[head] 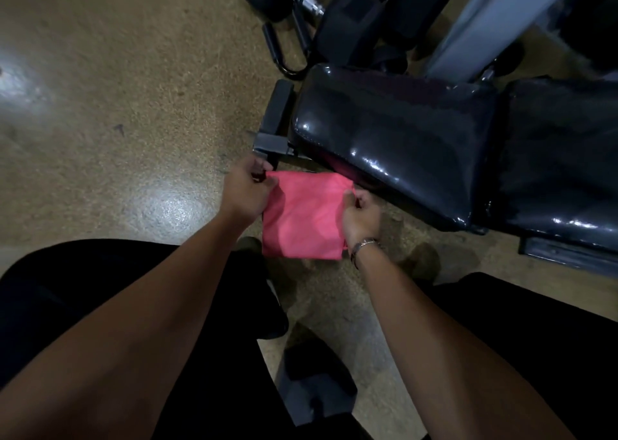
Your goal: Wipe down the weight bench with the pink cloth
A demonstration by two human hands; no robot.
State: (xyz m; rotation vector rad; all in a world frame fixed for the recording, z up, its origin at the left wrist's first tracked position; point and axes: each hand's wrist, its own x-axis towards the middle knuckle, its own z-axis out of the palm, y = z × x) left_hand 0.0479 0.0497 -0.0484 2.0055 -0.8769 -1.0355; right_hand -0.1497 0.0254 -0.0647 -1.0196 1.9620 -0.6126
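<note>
The pink cloth point(302, 215) hangs flat between my two hands, just in front of the bench's near corner. My left hand point(245, 190) pinches its upper left corner and my right hand point(363, 215), with a bracelet on the wrist, pinches its upper right edge. The weight bench point(394, 138) has a glossy black padded seat, with a second black pad point(561, 159) to its right. The cloth is held in the air below the seat's edge, and I cannot tell whether it touches the pad.
A dark metal bracket point(276, 122) sticks out at the bench's left end. Black roller pads and a chrome bar point(307, 3) sit behind it, and a grey frame beam point(495, 22) rises at the upper right. Speckled tan floor point(117, 105) spreads to the left. My shoes are below.
</note>
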